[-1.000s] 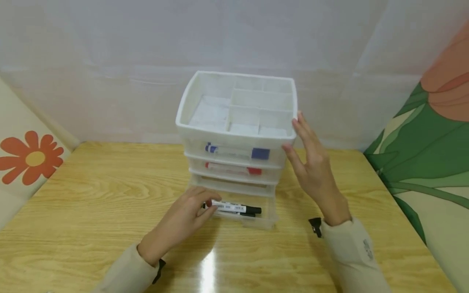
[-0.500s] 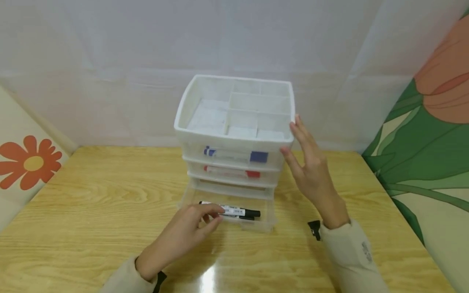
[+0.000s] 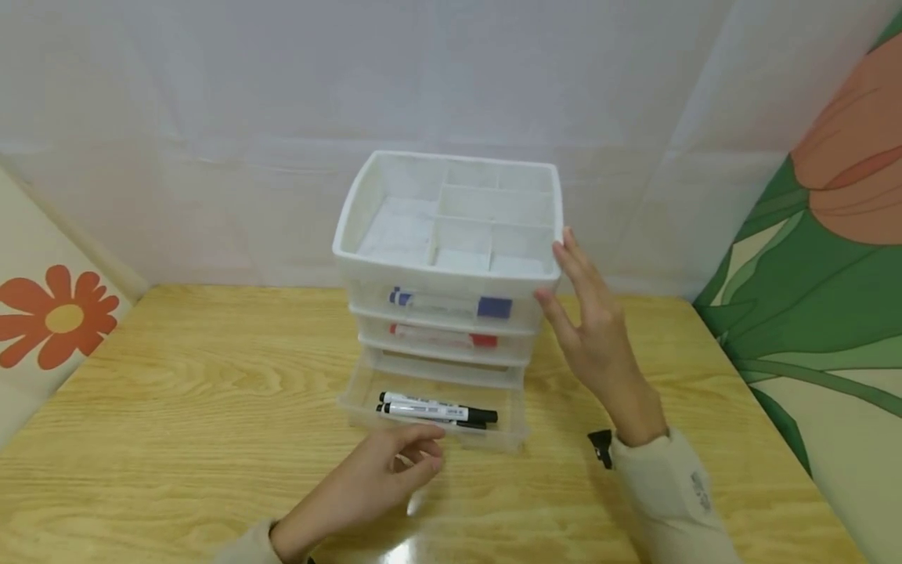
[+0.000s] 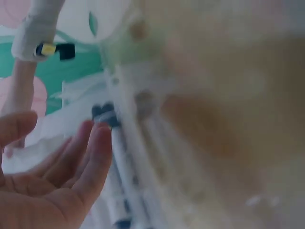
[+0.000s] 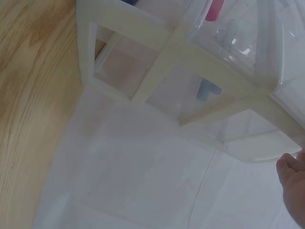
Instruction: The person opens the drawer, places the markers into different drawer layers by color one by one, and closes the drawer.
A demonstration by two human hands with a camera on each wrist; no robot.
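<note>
A white plastic drawer organizer (image 3: 444, 265) stands on the table, its bottom drawer (image 3: 355, 392) pulled out toward me. Several black-capped white markers (image 3: 426, 410) lie across that clear drawer. My left hand (image 3: 391, 474) hovers at the drawer's front edge, fingers loosely bent and holding nothing. In the left wrist view the hand (image 4: 62, 186) appears beside the markers, with the foreground blurred. Against the organizer's upper right corner rests my right hand (image 3: 599, 337), thumb toward the front and fingers extended along the side. Only fingertips and part of the right hand (image 5: 293, 181) show in the right wrist view.
Closed upper drawers hold a blue marker (image 3: 451, 304) and a red marker (image 3: 444, 336). The organizer's top tray (image 3: 395, 223) has several compartments. A white sheet (image 3: 247, 157) hangs behind the wooden table (image 3: 211, 415); flower-patterned cloths (image 3: 831, 290) flank it.
My left hand has drawn back from the markers toward me, leaving them fully visible in the drawer. The right hand keeps its place on the organizer. The head view has shifted slightly.
</note>
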